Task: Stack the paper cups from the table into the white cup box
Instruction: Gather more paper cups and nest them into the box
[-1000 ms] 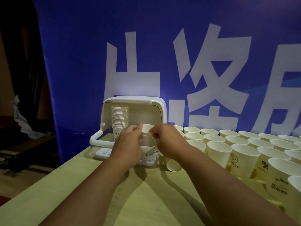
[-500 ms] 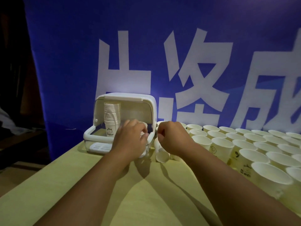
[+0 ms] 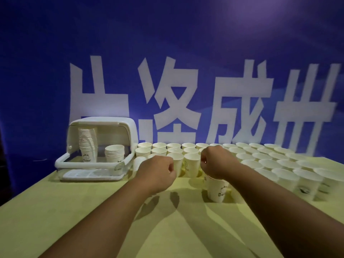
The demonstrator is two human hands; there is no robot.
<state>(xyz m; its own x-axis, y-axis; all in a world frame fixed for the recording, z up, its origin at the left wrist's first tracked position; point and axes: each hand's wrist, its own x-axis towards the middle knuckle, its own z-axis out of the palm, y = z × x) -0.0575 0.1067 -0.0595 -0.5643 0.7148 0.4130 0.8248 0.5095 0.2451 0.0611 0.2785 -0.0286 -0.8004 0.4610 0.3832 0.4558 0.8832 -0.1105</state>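
The paper cup (image 3: 216,190) sits directly under the right grip (image 3: 214,164), whose fingers curl down over its rim. The left grip (image 3: 158,172), just to its left, is a closed fist holding nothing. The white cup box (image 3: 104,121), lid raised, stands beyond and left of the left grip with a tall cup stack (image 3: 87,144) and a short cup stack (image 3: 114,155) inside; rows of loose cups (image 3: 270,162) cover the tabletop (image 3: 74,211) beyond and right of the right grip.

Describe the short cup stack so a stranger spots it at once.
Start at the white cup box at the left end of the table, before the blue banner. Two paper-cup stacks stand inside; the short stack is the right-hand one, much lower than the tall stack beside it.
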